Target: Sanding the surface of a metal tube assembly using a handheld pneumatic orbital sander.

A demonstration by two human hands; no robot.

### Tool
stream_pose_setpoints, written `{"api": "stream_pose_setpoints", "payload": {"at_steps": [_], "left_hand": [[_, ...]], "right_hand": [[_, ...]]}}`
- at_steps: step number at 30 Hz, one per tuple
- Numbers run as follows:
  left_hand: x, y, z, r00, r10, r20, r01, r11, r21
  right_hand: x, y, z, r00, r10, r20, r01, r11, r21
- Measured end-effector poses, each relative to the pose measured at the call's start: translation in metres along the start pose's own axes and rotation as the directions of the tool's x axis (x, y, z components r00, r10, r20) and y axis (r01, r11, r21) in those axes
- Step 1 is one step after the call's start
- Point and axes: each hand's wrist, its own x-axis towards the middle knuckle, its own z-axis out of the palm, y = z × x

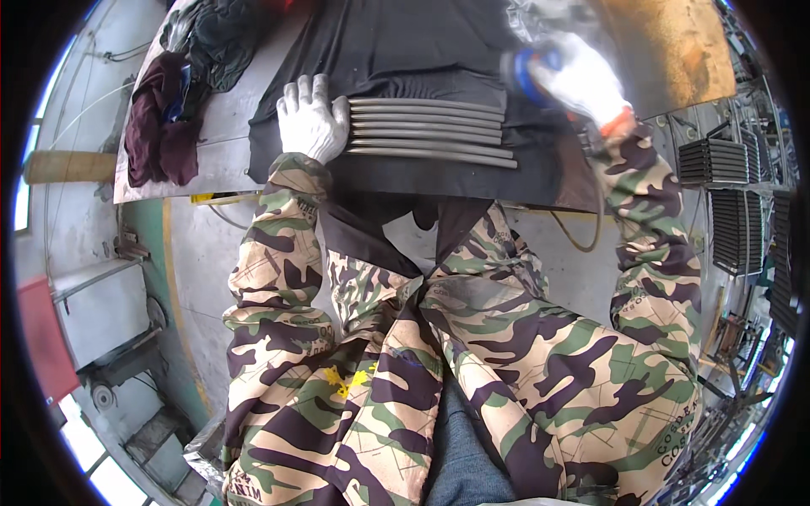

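Several grey metal tubes point(426, 128) lie side by side on a black cloth point(405, 63) that covers part of the table. My left hand point(312, 118), in a white knit glove, rests flat at their left ends, its fingers apart and its thumb side against the ends. The lowest tube sticks out a little farther right than the others. Off to the right, my right hand point(582, 80), also in a white glove, is smeared by motion. Its fingers close on a blue ring-shaped roll point(530, 76) that looks like tape. Crumpled clear plastic point(553, 21) lies just beyond that hand.
Dark green and maroon cloths point(169, 126) lie bunched at the table's left. A rusty brown board point(675, 51) is at the far right. Stacked dark metal parts point(717, 160) stand right of the table. A hose point(582, 244) loops below its front edge.
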Motion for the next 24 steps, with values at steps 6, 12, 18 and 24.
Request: {"api": "stream_pose_setpoints", "payload": {"at_steps": [6, 12, 18, 24], "left_hand": [[0.006, -0.008, 0.000, 0.993, 0.045, -0.114, -0.043, 0.999, 0.023], [0.007, -0.017, -0.008, 1.000, -0.007, -0.017, 0.008, 1.000, 0.021], [-0.002, -0.020, -0.007, 1.000, -0.005, 0.008, 0.005, 0.999, 0.039], [-0.013, -0.025, -0.014, 0.999, 0.025, 0.034, -0.028, 0.997, 0.076]], "right_hand": [[-0.028, 0.083, -0.013, 0.984, 0.166, -0.065, -0.173, 0.976, -0.132], [-0.032, 0.109, -0.021, 0.970, 0.236, -0.057, -0.242, 0.943, -0.229], [-0.030, 0.109, -0.004, 0.933, 0.356, 0.045, -0.316, 0.875, -0.366], [-0.031, 0.108, 0.002, 0.961, 0.277, 0.022, -0.260, 0.923, -0.284]]}}
